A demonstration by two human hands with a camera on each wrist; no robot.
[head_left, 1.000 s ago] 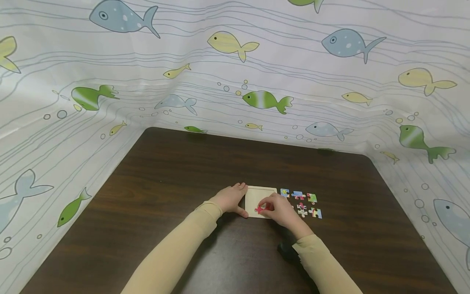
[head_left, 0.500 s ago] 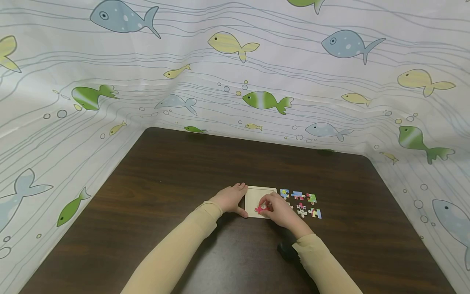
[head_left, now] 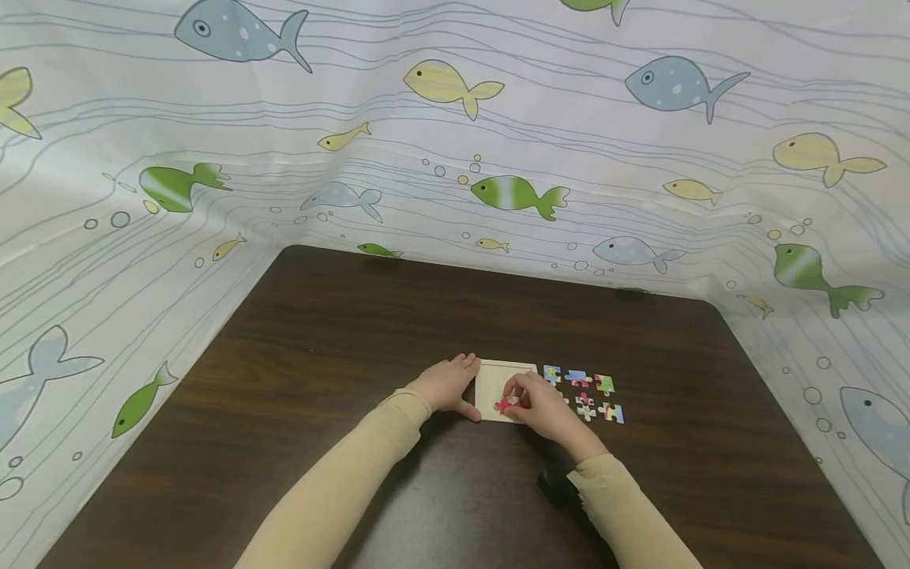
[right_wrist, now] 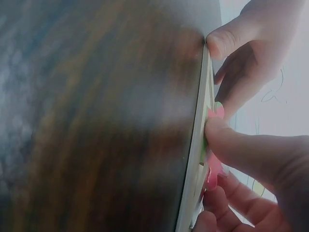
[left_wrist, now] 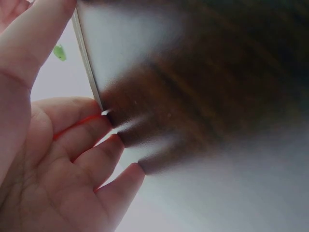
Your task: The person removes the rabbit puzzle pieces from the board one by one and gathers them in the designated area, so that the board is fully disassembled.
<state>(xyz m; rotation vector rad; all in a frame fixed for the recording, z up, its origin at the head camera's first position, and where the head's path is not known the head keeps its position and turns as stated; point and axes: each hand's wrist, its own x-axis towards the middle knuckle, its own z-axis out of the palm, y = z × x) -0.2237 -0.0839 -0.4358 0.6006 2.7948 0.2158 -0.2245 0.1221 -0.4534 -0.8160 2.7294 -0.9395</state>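
A small square wooden puzzle tray lies on the table in the head view. My left hand rests along its left side, the thumb at the near corner and the fingertips by the far one. In the left wrist view, those fingers are spread and the tray's thin edge runs between thumb and index finger. Over the tray's near right part, my right hand pinches a red-pink puzzle piece. The right wrist view shows this piece tilted above the tray's rim, partly hidden by the thumb.
To the right of the tray lie several loose puzzle pieces in rough rows, some partly behind the right hand. The dark wood table is bordered by a white fish-print curtain.
The right hand and the pinched puzzle piece have shifted very slightly to the right over the tray. The left hand and the tray stay in place.
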